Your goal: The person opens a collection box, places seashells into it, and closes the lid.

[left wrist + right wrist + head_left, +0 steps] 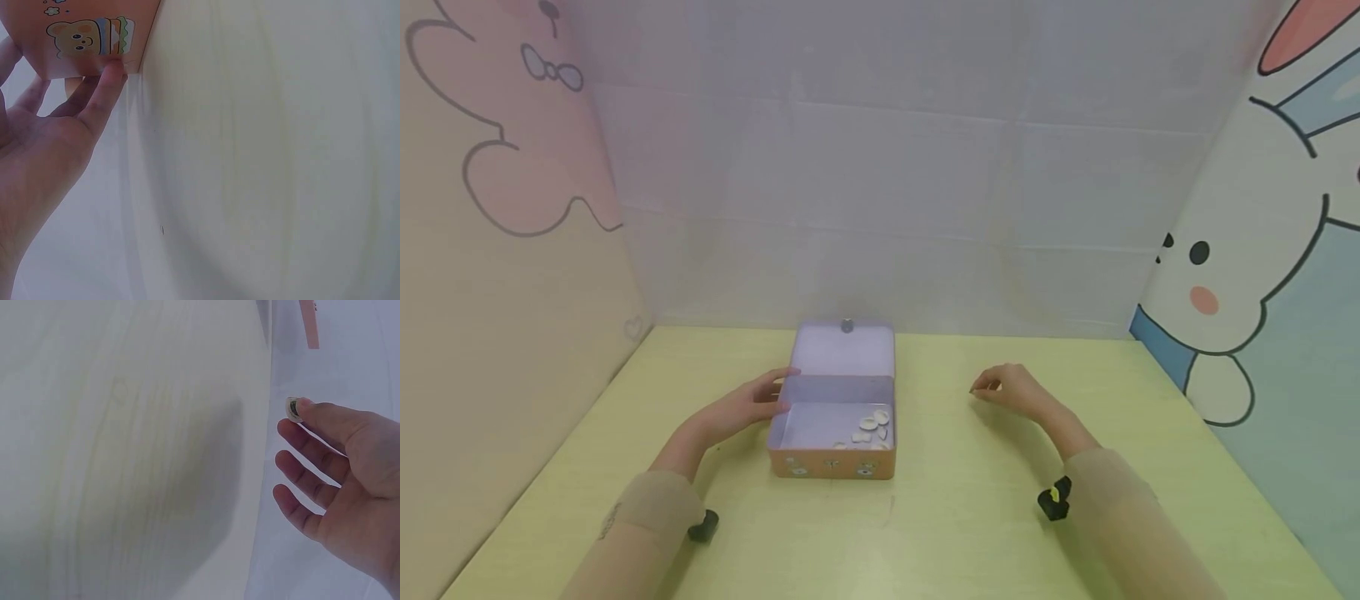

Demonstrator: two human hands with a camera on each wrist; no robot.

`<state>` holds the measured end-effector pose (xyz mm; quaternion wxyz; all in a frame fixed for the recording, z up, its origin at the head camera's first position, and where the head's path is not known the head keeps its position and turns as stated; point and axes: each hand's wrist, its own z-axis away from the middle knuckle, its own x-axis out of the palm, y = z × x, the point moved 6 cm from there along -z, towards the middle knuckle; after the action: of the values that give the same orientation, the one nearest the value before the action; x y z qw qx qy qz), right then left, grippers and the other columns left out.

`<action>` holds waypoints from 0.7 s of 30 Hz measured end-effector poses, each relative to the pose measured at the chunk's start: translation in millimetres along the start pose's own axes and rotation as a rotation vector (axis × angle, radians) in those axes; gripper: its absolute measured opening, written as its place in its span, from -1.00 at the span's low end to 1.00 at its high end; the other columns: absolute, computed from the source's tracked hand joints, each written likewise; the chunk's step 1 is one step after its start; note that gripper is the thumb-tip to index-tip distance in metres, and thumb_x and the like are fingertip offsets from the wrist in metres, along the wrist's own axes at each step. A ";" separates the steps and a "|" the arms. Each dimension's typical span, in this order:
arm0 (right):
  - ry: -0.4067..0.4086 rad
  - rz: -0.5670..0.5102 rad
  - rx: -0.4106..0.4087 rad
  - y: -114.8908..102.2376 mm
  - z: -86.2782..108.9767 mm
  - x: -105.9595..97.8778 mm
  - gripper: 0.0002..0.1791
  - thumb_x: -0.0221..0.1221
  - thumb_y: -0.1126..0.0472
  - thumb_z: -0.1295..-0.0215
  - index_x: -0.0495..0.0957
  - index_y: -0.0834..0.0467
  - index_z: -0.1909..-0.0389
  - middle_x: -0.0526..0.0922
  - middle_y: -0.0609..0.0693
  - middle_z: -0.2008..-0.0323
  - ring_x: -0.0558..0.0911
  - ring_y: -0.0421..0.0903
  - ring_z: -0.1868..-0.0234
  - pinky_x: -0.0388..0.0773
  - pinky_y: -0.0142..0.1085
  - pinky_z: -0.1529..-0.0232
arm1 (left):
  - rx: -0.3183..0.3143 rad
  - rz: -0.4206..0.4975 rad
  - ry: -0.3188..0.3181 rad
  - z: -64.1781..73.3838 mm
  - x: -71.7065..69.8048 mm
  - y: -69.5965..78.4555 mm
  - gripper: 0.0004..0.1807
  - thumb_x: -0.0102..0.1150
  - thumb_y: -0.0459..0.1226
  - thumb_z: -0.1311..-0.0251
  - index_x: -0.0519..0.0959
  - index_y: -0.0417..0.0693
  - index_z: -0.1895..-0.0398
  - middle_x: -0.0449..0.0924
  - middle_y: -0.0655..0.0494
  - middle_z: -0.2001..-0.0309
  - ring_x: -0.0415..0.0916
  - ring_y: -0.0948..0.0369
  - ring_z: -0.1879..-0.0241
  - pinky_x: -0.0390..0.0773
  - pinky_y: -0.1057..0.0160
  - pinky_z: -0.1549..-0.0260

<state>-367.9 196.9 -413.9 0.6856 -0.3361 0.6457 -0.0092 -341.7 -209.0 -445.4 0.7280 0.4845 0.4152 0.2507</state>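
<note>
A hinged tin box (pixel 832 463), orange outside and lilac inside, stands on the table with its lid (pixel 842 350) raised. Several small white oval pieces (pixel 868 423) lie at the right of its inside. My left hand (pixel 748 407) holds the box by its left side, fingertips at the rim; the left wrist view shows them against the side wall printed with a bear (pixel 87 39). To the right of the box, my right hand (pixel 1011 390) is raised above the table. Its thumb and index finger pinch a small pale piece with a dark middle (pixel 292 409); the other fingers are loosely bent.
The pale yellow table (pixel 955 517) meets a white sheet backdrop (pixel 910 208) behind the box. Printed cartoon panels stand at both sides, with a rabbit (pixel 1225 275) on the right one. Each wrist wears a small black device (pixel 1055 500).
</note>
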 end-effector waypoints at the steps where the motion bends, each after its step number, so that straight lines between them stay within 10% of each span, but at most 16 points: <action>1: 0.000 -0.001 -0.002 -2.6 0.6 -1.3 -0.88 0.20 0.26 -0.24 0.68 0.19 0.29 0.69 -0.02 0.38 0.55 -0.14 0.35 0.48 -0.34 0.38 | 0.007 -0.003 -0.003 0.1 0.3 0.4 -0.36 0.05 -0.15 -0.34 0.07 0.29 -0.43 0.06 -0.10 -0.43 0.00 -0.07 -0.42 0.25 -0.08 -0.29; 21: 0.063 -0.024 -0.075 -54.4 9.7 -20.9 -0.84 0.20 0.18 -0.27 0.68 0.12 0.22 0.69 -0.05 0.27 0.62 -0.09 0.21 0.59 -0.07 0.10 | 0.012 -0.021 0.002 1.8 1.0 3.7 -0.37 0.03 -0.15 -0.35 0.07 0.24 -0.43 0.04 -0.15 -0.43 -0.01 -0.13 -0.41 0.25 -0.11 -0.28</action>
<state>-339.8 168.5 -370.4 0.6515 -0.3689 0.6629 -0.0038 -339.6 -207.7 -442.0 0.7272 0.4842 0.4225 0.2411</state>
